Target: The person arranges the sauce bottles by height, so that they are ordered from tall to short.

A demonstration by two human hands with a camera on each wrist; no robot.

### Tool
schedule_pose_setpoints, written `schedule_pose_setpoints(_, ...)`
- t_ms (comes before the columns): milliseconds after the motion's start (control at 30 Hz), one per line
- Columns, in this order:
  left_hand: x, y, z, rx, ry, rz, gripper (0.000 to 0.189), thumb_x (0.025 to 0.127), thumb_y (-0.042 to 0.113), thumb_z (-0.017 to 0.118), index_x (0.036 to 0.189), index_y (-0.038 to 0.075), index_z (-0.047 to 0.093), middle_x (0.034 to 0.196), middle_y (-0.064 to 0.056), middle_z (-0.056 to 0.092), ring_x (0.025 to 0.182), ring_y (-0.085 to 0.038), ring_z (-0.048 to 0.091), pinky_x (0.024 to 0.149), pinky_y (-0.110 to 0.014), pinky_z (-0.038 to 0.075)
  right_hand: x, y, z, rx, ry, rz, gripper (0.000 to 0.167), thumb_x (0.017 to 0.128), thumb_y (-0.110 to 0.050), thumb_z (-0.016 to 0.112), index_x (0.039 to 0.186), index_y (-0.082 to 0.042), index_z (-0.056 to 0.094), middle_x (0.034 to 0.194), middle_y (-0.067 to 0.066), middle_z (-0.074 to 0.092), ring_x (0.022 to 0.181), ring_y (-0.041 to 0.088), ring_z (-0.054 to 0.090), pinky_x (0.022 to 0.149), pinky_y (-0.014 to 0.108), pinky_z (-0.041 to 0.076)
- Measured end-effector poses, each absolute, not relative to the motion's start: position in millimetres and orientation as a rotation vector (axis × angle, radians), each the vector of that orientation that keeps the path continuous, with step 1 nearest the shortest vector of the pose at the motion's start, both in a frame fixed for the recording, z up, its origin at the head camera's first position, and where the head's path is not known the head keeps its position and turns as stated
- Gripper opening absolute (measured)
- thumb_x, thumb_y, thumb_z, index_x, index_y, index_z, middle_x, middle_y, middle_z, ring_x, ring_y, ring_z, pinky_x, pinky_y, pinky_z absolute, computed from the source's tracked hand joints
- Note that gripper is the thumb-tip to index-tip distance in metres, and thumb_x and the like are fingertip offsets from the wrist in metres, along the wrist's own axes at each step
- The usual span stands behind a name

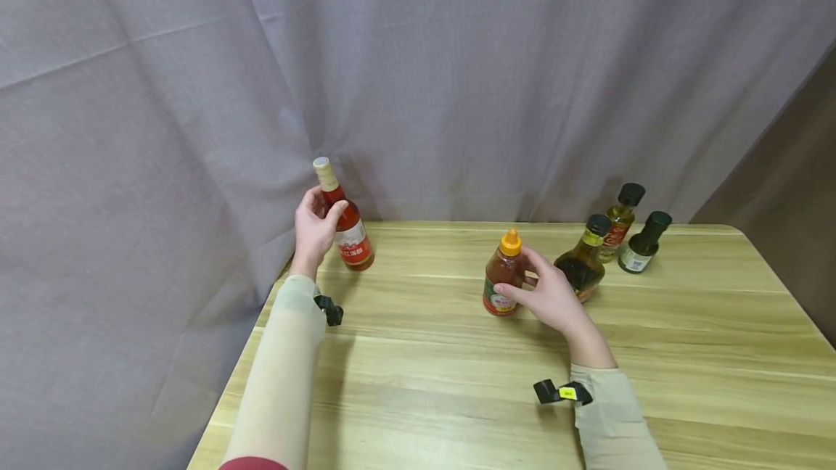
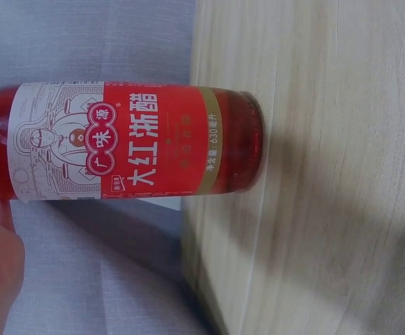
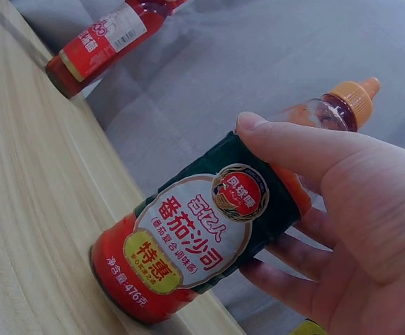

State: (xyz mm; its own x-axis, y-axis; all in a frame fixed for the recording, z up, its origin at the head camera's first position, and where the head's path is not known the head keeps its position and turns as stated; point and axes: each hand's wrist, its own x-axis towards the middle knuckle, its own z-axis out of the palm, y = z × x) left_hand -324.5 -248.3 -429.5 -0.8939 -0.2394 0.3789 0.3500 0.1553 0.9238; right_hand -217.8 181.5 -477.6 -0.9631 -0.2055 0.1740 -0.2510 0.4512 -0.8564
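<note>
My left hand (image 1: 316, 229) grips a tall glass bottle of red vinegar (image 1: 353, 241) just below its neck, at the table's back left. White and red bands make up its label, and a cream-coloured sleeve covers the cap. Close up in the left wrist view, the vinegar bottle's base (image 2: 248, 143) is at the tabletop. With thumb in front and fingers behind, my right hand (image 1: 547, 291) holds a squeeze bottle of ketchup (image 3: 188, 234). This one has an orange nozzle cap (image 1: 510, 242) and a green and red label. Both bottles are upright.
Right behind my right hand stands a dark sauce bottle (image 1: 580, 270) with a black cap. Further right are a bottle of yellowish oil (image 1: 617, 227) and a small dark bottle (image 1: 643, 245). A grey curtain (image 1: 444, 93) hangs along the wooden table's (image 1: 418, 383) back and left edges.
</note>
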Motion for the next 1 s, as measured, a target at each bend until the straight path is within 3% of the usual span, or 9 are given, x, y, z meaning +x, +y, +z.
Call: schedule_pose_setpoints(1000,-324.6,-249.0,-429.7,-0.131,-1.963,-1.808,0.046,0.097,-0.001,0.078,0.137,-0.009,0.058,0.124,-0.017,0.066,0.111,-0.016,0.062,0.105,-0.031,0.048,-215.6,176.4,-475.2,0.351,-2.573,1.536,0.072,0.086,-0.027,0.094,0.146,-0.008,0.060,0.126,0.015,0.072,0.119,0.029,0.067,0.098,0.048,0.058)
